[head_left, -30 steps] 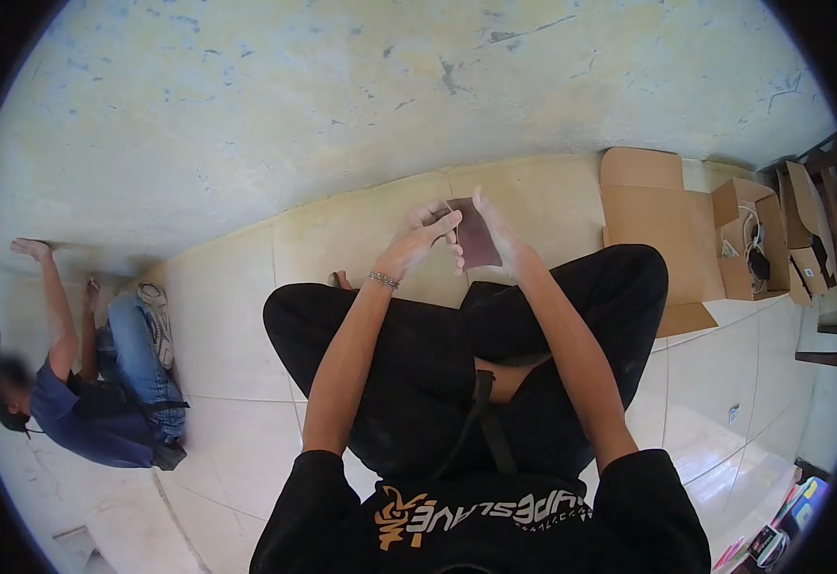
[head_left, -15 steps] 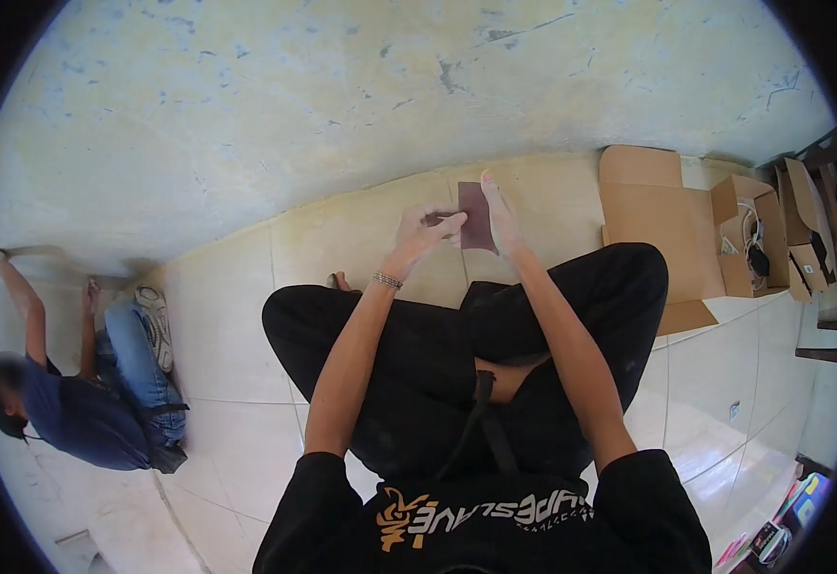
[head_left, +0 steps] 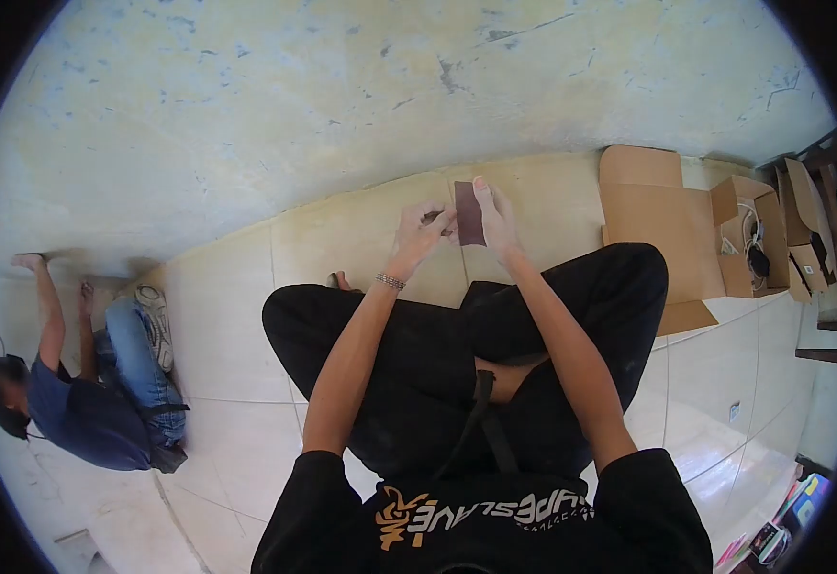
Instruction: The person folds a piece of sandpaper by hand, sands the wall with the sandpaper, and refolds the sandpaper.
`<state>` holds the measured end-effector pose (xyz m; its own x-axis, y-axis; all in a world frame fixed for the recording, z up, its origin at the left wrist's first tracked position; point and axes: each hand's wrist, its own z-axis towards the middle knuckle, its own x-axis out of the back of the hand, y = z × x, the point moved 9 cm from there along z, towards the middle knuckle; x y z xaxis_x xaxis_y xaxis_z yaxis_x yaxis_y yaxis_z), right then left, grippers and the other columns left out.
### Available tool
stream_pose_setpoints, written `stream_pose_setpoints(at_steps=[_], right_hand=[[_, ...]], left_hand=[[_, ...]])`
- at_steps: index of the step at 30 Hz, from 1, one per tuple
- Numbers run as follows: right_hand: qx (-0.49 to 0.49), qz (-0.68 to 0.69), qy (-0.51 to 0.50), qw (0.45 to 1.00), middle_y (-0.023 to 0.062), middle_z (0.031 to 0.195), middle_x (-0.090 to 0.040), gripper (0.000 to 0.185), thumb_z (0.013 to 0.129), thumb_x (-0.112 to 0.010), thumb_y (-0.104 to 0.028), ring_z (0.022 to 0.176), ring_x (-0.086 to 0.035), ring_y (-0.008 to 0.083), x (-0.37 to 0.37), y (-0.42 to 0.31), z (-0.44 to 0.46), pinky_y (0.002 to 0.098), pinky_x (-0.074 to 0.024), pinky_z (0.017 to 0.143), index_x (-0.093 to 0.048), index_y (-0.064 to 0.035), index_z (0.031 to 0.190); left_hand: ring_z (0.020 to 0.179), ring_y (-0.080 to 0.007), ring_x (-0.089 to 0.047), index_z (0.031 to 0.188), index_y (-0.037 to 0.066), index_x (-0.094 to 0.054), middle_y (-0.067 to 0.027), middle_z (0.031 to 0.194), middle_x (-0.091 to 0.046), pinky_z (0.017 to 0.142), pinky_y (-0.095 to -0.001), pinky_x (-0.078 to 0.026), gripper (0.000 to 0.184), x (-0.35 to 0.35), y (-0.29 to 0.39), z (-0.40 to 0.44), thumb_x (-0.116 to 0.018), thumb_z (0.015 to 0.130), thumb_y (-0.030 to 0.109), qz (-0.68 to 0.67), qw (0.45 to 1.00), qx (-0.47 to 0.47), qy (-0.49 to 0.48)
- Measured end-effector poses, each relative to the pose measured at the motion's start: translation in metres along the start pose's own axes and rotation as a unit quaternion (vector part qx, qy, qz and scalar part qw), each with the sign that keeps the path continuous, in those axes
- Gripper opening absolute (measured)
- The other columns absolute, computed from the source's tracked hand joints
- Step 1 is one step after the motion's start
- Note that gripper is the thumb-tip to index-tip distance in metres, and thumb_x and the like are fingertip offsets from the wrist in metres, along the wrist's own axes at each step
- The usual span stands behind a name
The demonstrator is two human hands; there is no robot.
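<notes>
A small dark reddish-brown piece of sandpaper (head_left: pixel 470 214) is held up between my hands, above the floor near the wall. My right hand (head_left: pixel 500 218) grips it along its right side, thumb lying over the face and the other fingers hidden behind. At the left edge, my left hand (head_left: pixel 420 231) is closed, its curled fingertips pinching the sheet there. Pale dust coats both hands, and a bracelet (head_left: pixel 390 280) circles my left wrist.
The scuffed wall (head_left: pixel 390 96) rises just ahead. Flattened cardboard (head_left: pixel 662 206) and an open box (head_left: pixel 751 277) with cables lie to the right. Another person (head_left: pixel 83 411) sits at far left, one hand against the wall. My crossed legs (head_left: pixel 571 306) are below.
My right thumb has bent in over the sandpaper, which sits slightly further left and straighter. The other person's raised hand has slid right along the wall.
</notes>
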<state>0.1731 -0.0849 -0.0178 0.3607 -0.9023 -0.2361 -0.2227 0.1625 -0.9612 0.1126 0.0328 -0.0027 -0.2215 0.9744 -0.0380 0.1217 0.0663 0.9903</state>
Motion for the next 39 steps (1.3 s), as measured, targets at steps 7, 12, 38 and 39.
stream_pose_setpoints(at_steps=[7, 12, 38, 39], right_hand=[[-0.041, 0.092, -0.016, 0.995, 0.0071, 0.073, -0.057, 0.056, 0.09, -0.051, -0.053, 0.051, -0.059, 0.014, -0.005, -0.004, -0.006, 0.0276, -0.0519, 0.046, -0.05, 0.0012, 0.104], [-0.032, 0.093, -0.023, 0.995, 0.0094, 0.07, -0.058, 0.057, 0.089, -0.051, -0.053, 0.049, -0.061, 0.0175, -0.006, -0.007, -0.008, 0.0296, -0.0527, 0.045, -0.048, 0.0024, 0.105], [-0.039, 0.068, -0.05, 0.996, 0.0111, 0.072, -0.059, 0.061, 0.088, -0.056, -0.05, 0.053, -0.062, 0.0182, -0.013, -0.012, -0.015, 0.0298, -0.0537, 0.048, -0.046, 0.0034, 0.116], [-0.039, 0.068, -0.053, 0.995, 0.0111, 0.072, -0.059, 0.061, 0.088, -0.056, -0.05, 0.053, -0.062, 0.0183, -0.013, -0.011, -0.014, 0.03, -0.0538, 0.048, -0.046, 0.0034, 0.116]], left_hand=[[0.079, -0.0134, -0.063, 0.097, -0.004, -0.061, -0.0087, 0.087, -0.065, 0.073, -0.0266, -0.054, 0.017, 0.002, 0.001, 0.0, -0.06, 0.09, 0.011, -0.018, 0.999, 0.036, 0.007], [0.079, -0.0153, -0.064, 0.101, -0.006, -0.059, -0.0118, 0.088, -0.066, 0.072, -0.0267, -0.054, 0.024, 0.009, -0.001, -0.001, -0.066, 0.085, 0.011, 0.023, 0.998, 0.004, 0.06], [0.08, -0.015, -0.065, 0.101, -0.005, -0.062, -0.0112, 0.088, -0.068, 0.073, -0.027, -0.051, 0.028, 0.014, 0.004, -0.001, -0.067, 0.083, 0.015, 0.107, 0.992, 0.003, 0.065], [0.08, -0.0151, -0.065, 0.101, -0.005, -0.061, -0.0116, 0.088, -0.068, 0.073, -0.0268, -0.051, 0.028, 0.015, 0.003, 0.0, -0.068, 0.082, 0.015, 0.119, 0.991, -0.003, 0.063]])
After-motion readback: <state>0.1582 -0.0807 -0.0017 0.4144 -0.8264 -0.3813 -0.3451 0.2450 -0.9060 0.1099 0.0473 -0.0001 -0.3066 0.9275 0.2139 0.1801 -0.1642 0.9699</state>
